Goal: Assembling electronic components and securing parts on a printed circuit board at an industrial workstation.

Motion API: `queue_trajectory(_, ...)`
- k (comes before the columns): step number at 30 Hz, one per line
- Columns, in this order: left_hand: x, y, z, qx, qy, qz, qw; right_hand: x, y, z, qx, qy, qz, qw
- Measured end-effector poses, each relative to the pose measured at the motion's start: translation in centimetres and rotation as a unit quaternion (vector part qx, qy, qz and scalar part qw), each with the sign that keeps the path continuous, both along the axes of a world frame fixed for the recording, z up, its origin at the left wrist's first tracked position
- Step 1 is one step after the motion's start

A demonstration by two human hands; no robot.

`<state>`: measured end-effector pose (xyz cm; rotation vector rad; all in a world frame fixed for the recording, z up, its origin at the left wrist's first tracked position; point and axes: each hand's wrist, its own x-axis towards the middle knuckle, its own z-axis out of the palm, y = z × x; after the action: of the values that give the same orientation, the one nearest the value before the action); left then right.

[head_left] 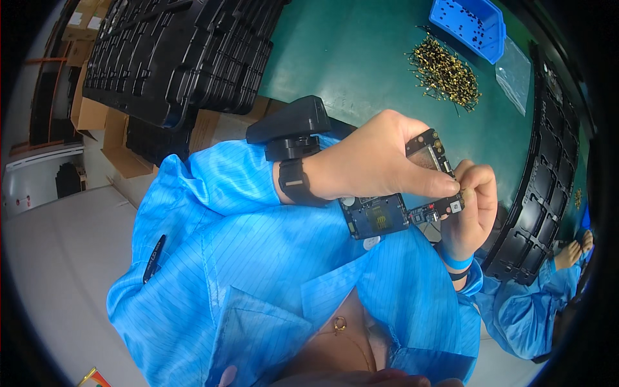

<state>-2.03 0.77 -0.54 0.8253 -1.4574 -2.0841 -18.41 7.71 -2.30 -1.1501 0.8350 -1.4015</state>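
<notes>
A dark phone-type circuit board (380, 219) is held over my lap in front of the blue smock. My left hand (380, 155) is closed on it, its thumb lying across the board's face. At the board's right edge my right hand (476, 203) is closed in a pinch, its fingertips beside the left thumb tip. Whatever small thing may be between those right fingertips is hidden. On the green table (348, 58) beyond lies a pile of small gold-tipped parts with short black leads (445, 71).
A blue bin (467, 29) with small black bits stands at the far right, beside a clear plastic bag (514, 74). Stacked black trays (180, 58) rise at left; another black tray (538, 174) lies at right. A co-worker's hands (570, 253) show at the right rim.
</notes>
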Motion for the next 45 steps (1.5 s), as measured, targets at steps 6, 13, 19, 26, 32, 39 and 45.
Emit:
queue_trajectory(6,0.0,0.2,0.3,-0.017,-0.005,0.011,1.0,-0.3,0.0,0.6,0.054,-0.038,0.041,0.997)
queue_trajectory(13,-0.1,0.2,0.1,-0.026,0.009,0.013,1.0,-0.4,-0.1,0.4,0.062,-0.065,0.062,0.994)
queue_trajectory(19,0.1,0.1,0.5,-0.023,0.016,0.009,1.0,0.3,-0.2,0.6,0.065,-0.035,0.028,0.997)
queue_trajectory(26,0.0,0.0,-0.4,-0.03,0.027,-0.001,0.999,-0.3,-0.3,0.4,0.061,-0.071,0.066,0.993)
queue_trajectory(32,0.0,-0.1,-0.8,-0.025,0.019,-0.006,0.999,-0.3,-0.4,0.4,0.071,-0.067,0.053,0.994)
queue_trajectory(39,0.0,-0.1,-0.7,-0.08,-0.013,-0.004,0.997,-0.4,-0.4,0.5,0.046,-0.047,0.038,0.997)
queue_trajectory(45,0.1,-0.2,-0.4,-0.067,-0.025,-0.009,0.997,-0.6,-0.2,0.7,-0.071,0.129,-0.061,0.987)
